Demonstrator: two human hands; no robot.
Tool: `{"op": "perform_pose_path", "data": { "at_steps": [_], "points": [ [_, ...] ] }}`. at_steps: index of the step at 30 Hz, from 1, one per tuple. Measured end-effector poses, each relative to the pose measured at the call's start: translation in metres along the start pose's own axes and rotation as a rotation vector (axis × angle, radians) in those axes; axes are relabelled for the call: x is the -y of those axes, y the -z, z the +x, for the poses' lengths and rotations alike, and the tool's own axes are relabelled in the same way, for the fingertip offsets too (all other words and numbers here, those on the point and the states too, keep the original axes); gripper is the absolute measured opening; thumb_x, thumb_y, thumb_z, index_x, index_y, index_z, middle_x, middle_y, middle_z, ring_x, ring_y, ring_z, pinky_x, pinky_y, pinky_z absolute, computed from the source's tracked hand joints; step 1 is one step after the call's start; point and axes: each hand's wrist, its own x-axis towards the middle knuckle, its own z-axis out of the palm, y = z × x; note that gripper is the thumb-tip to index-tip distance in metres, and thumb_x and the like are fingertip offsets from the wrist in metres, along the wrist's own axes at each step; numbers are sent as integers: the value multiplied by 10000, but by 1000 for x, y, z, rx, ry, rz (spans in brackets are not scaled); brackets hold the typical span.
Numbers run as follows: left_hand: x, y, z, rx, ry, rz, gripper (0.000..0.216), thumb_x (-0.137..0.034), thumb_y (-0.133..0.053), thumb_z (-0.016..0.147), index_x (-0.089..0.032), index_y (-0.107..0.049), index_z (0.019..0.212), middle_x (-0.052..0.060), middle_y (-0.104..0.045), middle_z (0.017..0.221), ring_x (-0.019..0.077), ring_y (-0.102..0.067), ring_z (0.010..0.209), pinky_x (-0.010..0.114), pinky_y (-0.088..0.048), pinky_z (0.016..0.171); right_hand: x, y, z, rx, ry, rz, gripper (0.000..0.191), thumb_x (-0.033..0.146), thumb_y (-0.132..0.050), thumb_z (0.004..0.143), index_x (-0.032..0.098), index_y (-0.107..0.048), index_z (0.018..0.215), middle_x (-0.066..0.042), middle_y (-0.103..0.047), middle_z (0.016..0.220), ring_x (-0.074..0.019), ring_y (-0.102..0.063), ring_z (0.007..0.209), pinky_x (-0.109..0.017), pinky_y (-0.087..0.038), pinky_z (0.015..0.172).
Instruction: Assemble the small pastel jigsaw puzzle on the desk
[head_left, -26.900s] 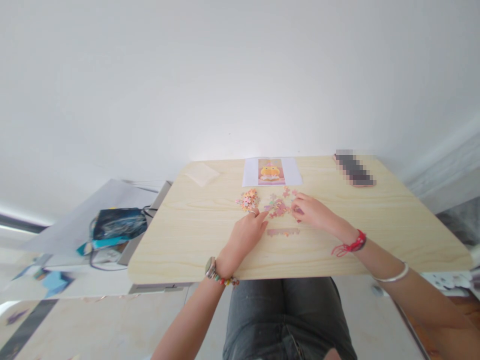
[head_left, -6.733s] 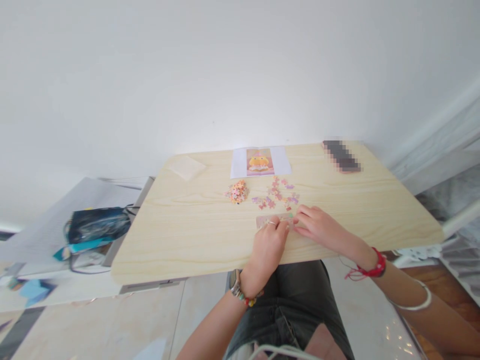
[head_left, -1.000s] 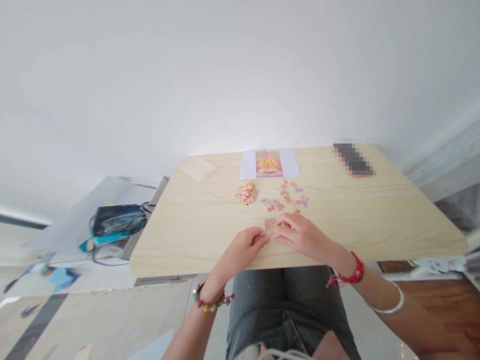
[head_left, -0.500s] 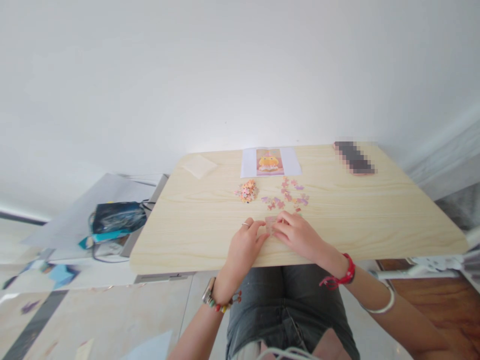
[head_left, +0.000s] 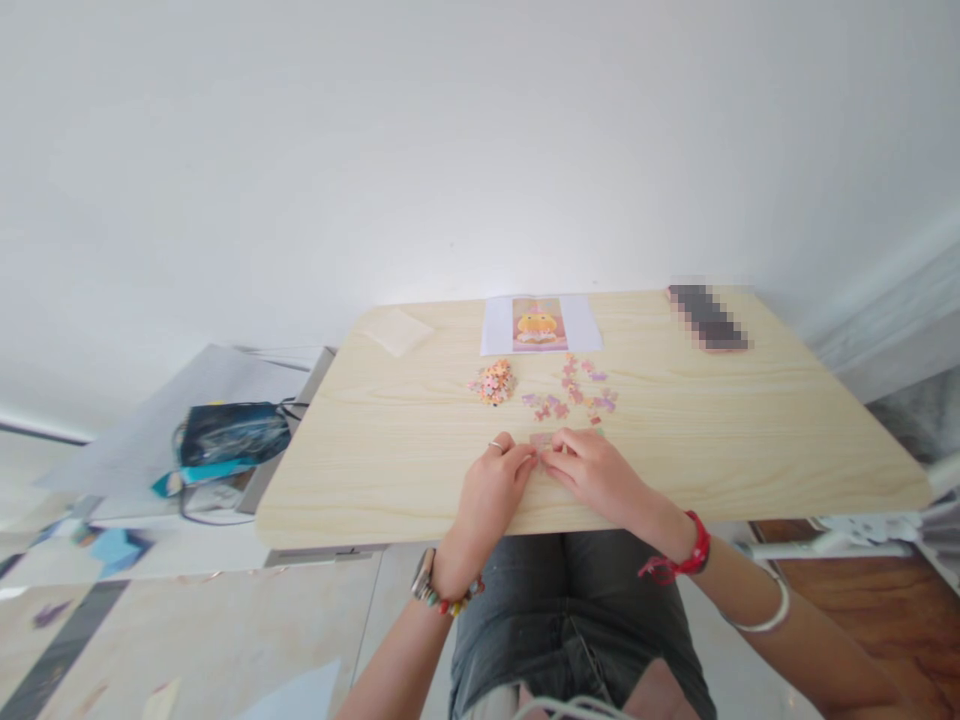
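We see a pale wood desk point(head_left: 390, 450) against a bare white wall point(head_left: 450, 150). The left hand point(head_left: 491, 487) and the right hand point(head_left: 598, 476) meet at a joined strip of puzzle pieces point(head_left: 541, 438) near the front edge; whether either grip is closed on it we cannot tell. Beyond lie loose pieces point(head_left: 574, 392), a small pile point(head_left: 493, 382) and a picture sheet point(head_left: 538, 324). A dark bag point(head_left: 229, 435) sits left of the desk.

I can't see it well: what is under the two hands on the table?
A pink strip of joined puzzle pieces peeks out past the left hand and right hand. The rest is covered.
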Motion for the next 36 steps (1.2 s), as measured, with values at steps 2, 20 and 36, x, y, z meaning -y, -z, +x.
{"op": "perform_pose_path", "data": {
  "at_steps": [2,20,36],
  "points": [
    [0,0,1,4,2,4,165,-203,-464,821,-202,-624,861,26,-530,791,130,-568,721,225,-441,648,0,-2,-1,0,10,-23,223,226,-432,859,166,-622,759,-38,-546,724,-138,-499,692,-279,-383,664],
    [6,8,6,-131,25,-76,153,-202,-454,819,-174,-603,842,0,-494,706,97,-481,572,224,-384,589,-97,43,1,-9,-236,10,171,195,-474,808,167,-640,834,-53,-550,826,-158,-542,743,-281,-424,700],
    [13,8,4,-128,34,-56,150,-191,-449,812,-169,-597,828,-8,-470,668,99,-470,555,224,-371,569,-124,37,1,127,-315,-9,128,228,-499,777,158,-605,789,-58,-524,824,-166,-533,753,-282,-404,721]
  ]
}}
